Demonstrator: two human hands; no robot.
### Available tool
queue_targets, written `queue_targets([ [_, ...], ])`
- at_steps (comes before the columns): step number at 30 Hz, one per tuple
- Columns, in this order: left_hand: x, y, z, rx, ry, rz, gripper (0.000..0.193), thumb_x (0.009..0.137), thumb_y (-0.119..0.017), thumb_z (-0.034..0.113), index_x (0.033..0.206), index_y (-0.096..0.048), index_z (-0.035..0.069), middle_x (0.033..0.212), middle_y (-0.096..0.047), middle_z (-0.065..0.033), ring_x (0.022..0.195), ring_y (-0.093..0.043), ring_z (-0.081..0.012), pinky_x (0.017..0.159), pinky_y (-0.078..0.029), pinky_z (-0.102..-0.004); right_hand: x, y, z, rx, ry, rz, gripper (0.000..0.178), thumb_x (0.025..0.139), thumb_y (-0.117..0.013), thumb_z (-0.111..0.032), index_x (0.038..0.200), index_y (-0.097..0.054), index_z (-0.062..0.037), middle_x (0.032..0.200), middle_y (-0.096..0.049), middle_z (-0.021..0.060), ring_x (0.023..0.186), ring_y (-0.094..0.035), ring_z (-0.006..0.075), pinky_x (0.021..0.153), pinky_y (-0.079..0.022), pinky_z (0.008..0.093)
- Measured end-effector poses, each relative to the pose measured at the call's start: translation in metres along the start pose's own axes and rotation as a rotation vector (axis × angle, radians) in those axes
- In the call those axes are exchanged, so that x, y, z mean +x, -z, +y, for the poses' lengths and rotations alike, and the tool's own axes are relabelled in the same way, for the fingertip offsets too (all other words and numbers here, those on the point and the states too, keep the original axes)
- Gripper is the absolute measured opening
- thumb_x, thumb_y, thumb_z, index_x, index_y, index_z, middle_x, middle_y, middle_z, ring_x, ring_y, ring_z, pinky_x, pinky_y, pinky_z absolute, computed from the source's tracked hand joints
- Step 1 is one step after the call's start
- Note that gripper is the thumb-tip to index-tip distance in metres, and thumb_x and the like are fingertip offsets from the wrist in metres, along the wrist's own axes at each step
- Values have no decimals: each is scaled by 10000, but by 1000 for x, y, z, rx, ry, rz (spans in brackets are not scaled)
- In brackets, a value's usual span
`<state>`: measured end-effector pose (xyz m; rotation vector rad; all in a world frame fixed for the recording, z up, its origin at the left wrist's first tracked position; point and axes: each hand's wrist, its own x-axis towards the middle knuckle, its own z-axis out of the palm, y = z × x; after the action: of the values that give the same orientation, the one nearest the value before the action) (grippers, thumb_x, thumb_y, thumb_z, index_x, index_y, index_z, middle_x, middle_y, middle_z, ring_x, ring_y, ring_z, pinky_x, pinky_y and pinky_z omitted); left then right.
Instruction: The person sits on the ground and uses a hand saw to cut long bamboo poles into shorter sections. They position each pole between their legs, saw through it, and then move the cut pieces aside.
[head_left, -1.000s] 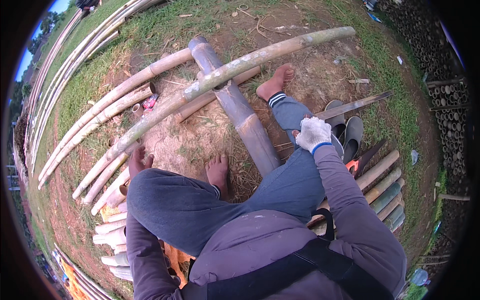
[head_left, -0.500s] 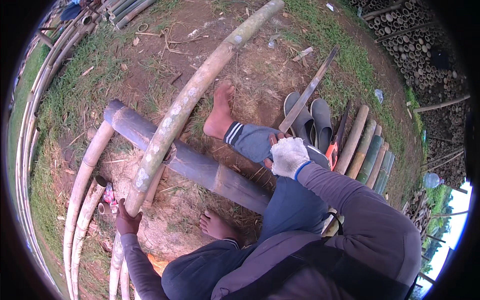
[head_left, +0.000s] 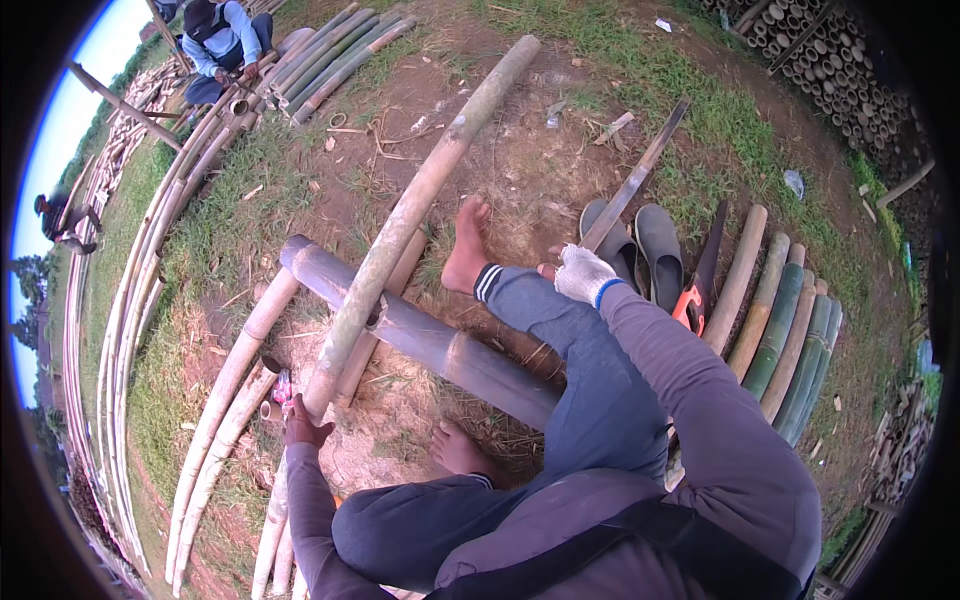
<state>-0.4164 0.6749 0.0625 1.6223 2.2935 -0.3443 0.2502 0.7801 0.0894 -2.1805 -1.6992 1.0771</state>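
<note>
Bamboo fills the frame: a long pale green-grey bamboo pole (head_left: 420,200) runs from the upper centre down to the lower left, lying across a thick grey-brown bamboo section (head_left: 420,340) that crosses the middle.

Change since a second ago: the view has swung, and the right hand (head_left: 582,274), in a white work glove with a blue cuff, no longer rests at the knee. It now sits right of centre, closed around the near end of a long, flat dark blade (head_left: 635,182) that slants toward the upper right. How firm the grip is, I cannot tell; the gloved fingers hide the handle.

Left hand (head_left: 303,424), bare, at lower left: it stays where it was half a second ago, clasped on the lower end of the pale pole, fingers curled over it.

Reading: pole steadied at one end, cutting tool just taken up at the other side. The work looks to be passing from positioning to cutting or trimming.

Around: one bare foot (head_left: 467,248) beside the pole above the thick section, the other (head_left: 460,450) below it. A pair of dark slip-on sandals (head_left: 640,245) and an orange-handled saw (head_left: 700,280) lie just right of the gloved hand, then a row of short cut bamboo lengths (head_left: 785,330). Another person (head_left: 225,40) works at upper left.
</note>
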Motion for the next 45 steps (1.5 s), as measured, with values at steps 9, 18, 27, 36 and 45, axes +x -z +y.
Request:
queue_targets([
  [9,-61,27,61,-73,-282,271,899,774,-902,356,1561,-513,163,1496,-601,-166,1414,-529,-405,1208,-377,-565,20,32,-4,-589,-250,-146,574,1037,-594,-550,1464,-687,-179,1494,-683,106,1401,-636,303,1115,-511,535],
  [18,-104,19,88,-202,-410,272,673,862,-840,326,1464,-594,155,1347,-689,-162,1266,-634,-405,1118,-467,-527,91,6,137,605,-301,379,432,960,-648,-159,1367,-602,-19,1170,-725,240,1020,-746,398,917,-610,520],
  [27,-90,93,129,-430,-668,332,540,872,-838,204,1370,-654,105,1209,-741,-200,1063,-733,-435,920,-600,-499,7,37,70,1457,-2,347,692,1054,-592,-53,1644,-267,-213,1439,-629,196,1169,-696,304,950,-625,487],
  [36,-102,174,230,-334,-1018,134,571,924,-811,312,1412,-625,81,1177,-755,-209,1087,-745,-411,954,-591,-484,-84,-22,-93,1594,198,70,807,1023,-640,-58,1660,-194,-276,1433,-622,202,1130,-721,303,896,-657,473],
  [45,-66,131,312,-684,-916,-109,654,984,-795,352,1515,-525,82,1189,-714,-178,998,-718,-269,875,-605,-413,-61,-107,-175,1505,358,6,847,1025,-553,92,1696,-135,-213,1447,-587,220,1236,-686,298,933,-642,401],
])
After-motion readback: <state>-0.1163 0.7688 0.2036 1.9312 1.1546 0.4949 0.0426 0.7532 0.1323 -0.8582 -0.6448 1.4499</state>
